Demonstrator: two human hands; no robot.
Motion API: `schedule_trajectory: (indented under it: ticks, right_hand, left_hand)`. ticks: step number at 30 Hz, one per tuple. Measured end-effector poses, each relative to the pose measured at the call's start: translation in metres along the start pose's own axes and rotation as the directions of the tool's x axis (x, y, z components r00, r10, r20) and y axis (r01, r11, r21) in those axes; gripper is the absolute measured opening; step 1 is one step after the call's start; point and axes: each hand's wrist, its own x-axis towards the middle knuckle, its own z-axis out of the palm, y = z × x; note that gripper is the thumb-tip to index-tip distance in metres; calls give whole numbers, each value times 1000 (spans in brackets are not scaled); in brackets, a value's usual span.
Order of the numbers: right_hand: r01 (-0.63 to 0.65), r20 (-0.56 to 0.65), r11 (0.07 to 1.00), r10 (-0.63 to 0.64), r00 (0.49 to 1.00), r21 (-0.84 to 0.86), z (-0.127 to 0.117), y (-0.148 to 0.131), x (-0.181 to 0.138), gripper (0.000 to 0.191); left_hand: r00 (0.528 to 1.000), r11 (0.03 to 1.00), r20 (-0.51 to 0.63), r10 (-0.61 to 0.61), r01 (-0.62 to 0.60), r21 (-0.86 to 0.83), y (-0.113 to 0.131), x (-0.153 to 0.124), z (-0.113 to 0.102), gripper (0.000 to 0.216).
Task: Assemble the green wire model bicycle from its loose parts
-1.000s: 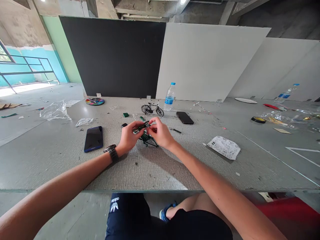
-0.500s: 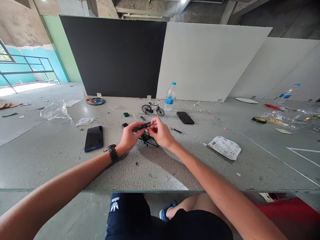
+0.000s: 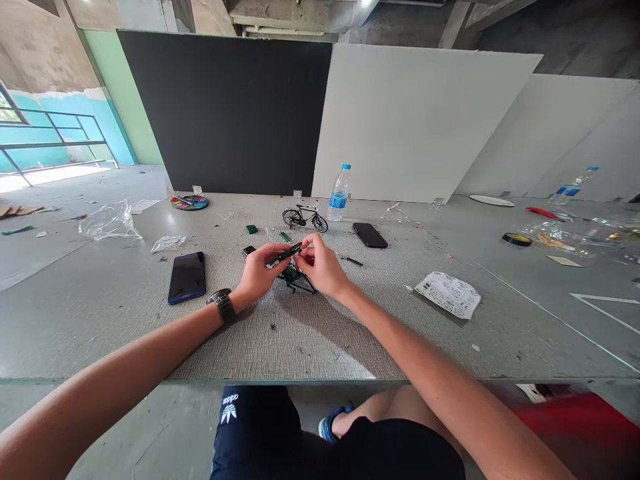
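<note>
Fingers of my left hand [image 3: 259, 272] are closed on a small dark model bicycle part [image 3: 284, 255], seen nearly edge-on. My right hand [image 3: 323, 268] pinches at the part's right end; the fingertips partly cover it. Just below both hands, a dark green model bicycle frame [image 3: 299, 283] stands on the table, its upper portion hidden by the fingers. Behind them a finished-looking black model bicycle [image 3: 305, 218] stands upright. A green block [image 3: 251, 229] and a small green piece [image 3: 285, 237] lie beyond my left hand. To the right of my right hand is a thin black rod [image 3: 351, 260].
One phone [image 3: 187, 278] lies left, another phone [image 3: 370, 235] right of the model. A water bottle [image 3: 339, 193] stands behind. A printed sheet [image 3: 449, 294] is at right, plastic wrapping [image 3: 113, 221] at far left. Upright black [image 3: 225, 113] and white panels [image 3: 420, 120] close off the back.
The part between my hands has turned slightly, its right end tilting up. Both hands stay in nearly the same place, and the view has shifted very little.
</note>
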Motion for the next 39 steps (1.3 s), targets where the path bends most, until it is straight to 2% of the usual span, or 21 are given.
schedule_trajectory:
  ticks: [5,12,14,21,27,29,33,39]
  right_hand:
    - [-12,-3,998,12,1000,56,1,0,0,23]
    - [-138,69,947,123,990,292,2,7,2,28]
    - [-114,56,956,103,993,271,2,8,2,27]
    - [48,-43,998,-46,998,40,1,2,-2,28]
    - [-40,-45,972,52,998,233,5,5,-3,28]
    - [-27,-50,975,39,998,222,5,7,-3,31]
    - [53,-72,995,-47,996,89,4,6,-2,29]
    - [-17,-33,970,26,999,244,6,7,-2,29]
  left_hand:
    - [1000,1000,4,13,-14,20,-1,1,0,21]
    - [1000,1000,0,4,-4,-9,-2,1,-1,22]
    - [1000,1000,-6,-13,13,-16,-2,1,-1,23]
    - [999,996,-7,-34,33,-86,-2,2,0,23]
    - [999,993,-27,-36,33,-111,-1,2,1,23]
    - [999,992,-18,-37,35,-119,-1,2,1,23]
    - [999,994,1,-34,34,-104,0,2,0,24]
    - [999,996,-13,-31,30,-81,1,1,0,23]
